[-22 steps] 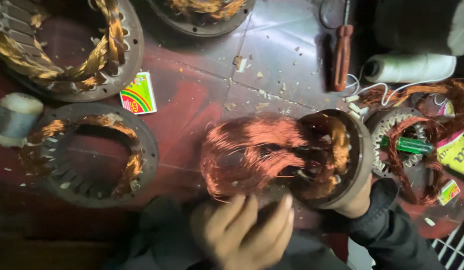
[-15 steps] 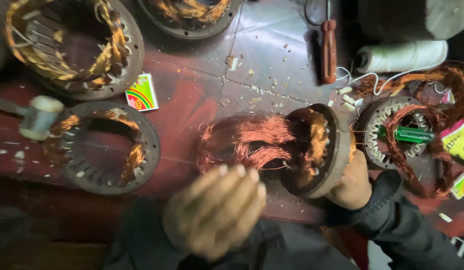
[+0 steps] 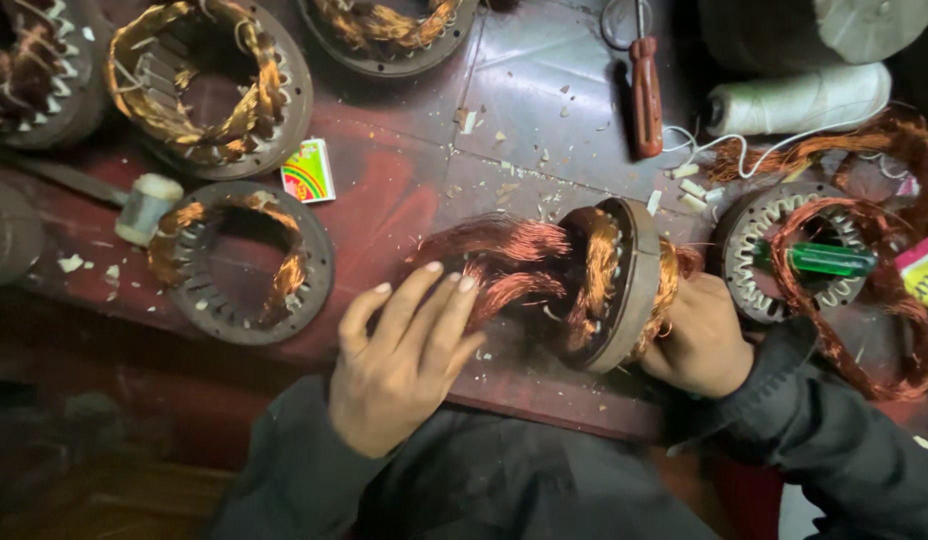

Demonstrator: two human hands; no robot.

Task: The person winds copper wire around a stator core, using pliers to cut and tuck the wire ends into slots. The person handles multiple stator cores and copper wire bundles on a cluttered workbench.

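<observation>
Stator (image 3: 624,290) is standing on edge near the bench's near edge, right of centre. Copper coils (image 3: 504,262) are spilling out of its left face in loose hanks; more copper is bulging out the right side.

My right hand (image 3: 699,335) is cupping the stator's right face, fingers curled around the rim, bracing it. My left hand (image 3: 404,360) is lying on the coils, fingers spread wide and nearly flat, tips touching the wire, gripping nothing.

Progress, as I judge it: wire is largely out of the core but hanging from it, so the stripping is looking part done.

Around it: a second stator (image 3: 249,262) is lying flat to the left with copper in place, another (image 3: 804,260) to the right with a green tool across it. A red screwdriver (image 3: 644,90) and a spool of twine (image 3: 799,100) are lying far right.

Bench (image 3: 384,200) is showing worn dark red, littered with pale chips. Room is reading dim.
</observation>
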